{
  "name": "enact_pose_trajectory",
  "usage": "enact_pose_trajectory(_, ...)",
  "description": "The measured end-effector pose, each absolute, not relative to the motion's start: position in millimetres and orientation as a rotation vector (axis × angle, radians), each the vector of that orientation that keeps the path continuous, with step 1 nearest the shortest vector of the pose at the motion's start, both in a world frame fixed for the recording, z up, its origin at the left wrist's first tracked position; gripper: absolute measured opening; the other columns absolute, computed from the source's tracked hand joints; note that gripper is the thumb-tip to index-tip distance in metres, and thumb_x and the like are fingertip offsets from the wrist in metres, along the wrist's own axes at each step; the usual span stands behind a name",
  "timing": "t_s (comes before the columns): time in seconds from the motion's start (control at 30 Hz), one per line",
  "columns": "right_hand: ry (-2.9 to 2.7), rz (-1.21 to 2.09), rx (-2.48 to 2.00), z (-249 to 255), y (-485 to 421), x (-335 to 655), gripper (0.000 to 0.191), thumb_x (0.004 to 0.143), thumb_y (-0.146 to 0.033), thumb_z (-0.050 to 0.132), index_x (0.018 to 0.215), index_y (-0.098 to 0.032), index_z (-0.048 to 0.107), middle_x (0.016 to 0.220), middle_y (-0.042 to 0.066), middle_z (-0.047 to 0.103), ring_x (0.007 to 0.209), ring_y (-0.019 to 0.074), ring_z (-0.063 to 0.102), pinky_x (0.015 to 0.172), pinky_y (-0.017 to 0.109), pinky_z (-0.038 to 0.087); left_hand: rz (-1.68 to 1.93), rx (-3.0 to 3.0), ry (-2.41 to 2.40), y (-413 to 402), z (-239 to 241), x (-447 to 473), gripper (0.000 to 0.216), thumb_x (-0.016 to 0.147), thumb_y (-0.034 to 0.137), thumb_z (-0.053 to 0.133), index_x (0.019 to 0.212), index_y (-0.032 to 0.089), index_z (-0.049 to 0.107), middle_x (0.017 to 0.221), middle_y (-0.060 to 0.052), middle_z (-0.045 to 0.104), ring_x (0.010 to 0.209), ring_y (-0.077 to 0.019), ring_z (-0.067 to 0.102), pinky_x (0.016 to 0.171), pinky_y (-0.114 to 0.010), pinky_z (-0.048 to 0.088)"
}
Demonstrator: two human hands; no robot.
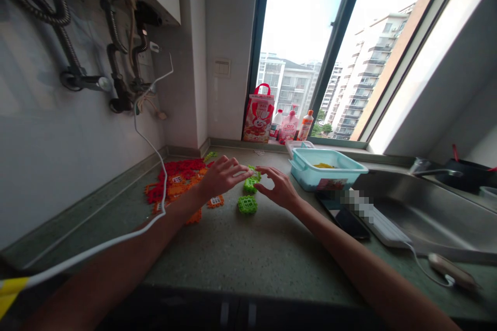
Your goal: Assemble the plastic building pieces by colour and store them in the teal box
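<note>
Three little groups of green lattice-like plastic pieces lie in a row on the counter. The nearest green stack sits apart from both hands, while the middle green piece is between them. My left hand reaches over from the left with its fingers stretched out above the farther green piece, partly hiding it. On the other side my right hand curves, thumb and fingers apart, its tips close to the green pieces. Whether the fingertips touch them I cannot tell. An orange lattice piece lies below my left hand.
Red pieces and orange pieces are heaped at the left, with a white cable hanging across. At the right stand a turquoise tub, a dark phone-like slab, a white power strip and the sink. Bottles line the window sill.
</note>
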State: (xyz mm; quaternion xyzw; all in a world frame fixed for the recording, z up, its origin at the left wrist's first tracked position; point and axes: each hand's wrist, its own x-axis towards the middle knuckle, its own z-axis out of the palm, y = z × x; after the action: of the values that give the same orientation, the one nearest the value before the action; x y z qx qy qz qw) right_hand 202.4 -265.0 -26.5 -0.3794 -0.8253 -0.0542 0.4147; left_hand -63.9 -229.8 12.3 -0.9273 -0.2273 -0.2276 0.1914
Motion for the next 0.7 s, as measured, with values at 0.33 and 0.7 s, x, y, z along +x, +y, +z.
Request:
enact_pose_trajectory(0.33,-2.065,-0.040,-0.894,-32,-261,204,0.029,0.098,-0.042,0.067,0.122,-0.025,0.069,0.115,0.008,0.076,0.108,0.0241,0.069,0.099,0.040,0.055,-0.586,-2.614,-0.615,-230,4,-56,0.037,0.110,0.026,0.041,0.136,0.037,0.065,0.141,-0.003,0.067,0.120,-0.0248,0.059,0.102,-0.045,0.038)
enact_pose_trajectory(0.7,-2.064,-0.071,-1.038,-58,-234,207,0.029,0.101,-0.035,0.064,0.128,-0.025,0.067,0.128,0.009,0.073,0.120,0.0258,0.064,0.107,0.043,0.050,-0.436,-2.594,-0.975,-207,-15,-56,0.021,0.097,0.023,0.054,0.101,0.022,0.075,0.104,-0.010,0.077,0.104,-0.0294,0.061,0.094,-0.047,0.039)
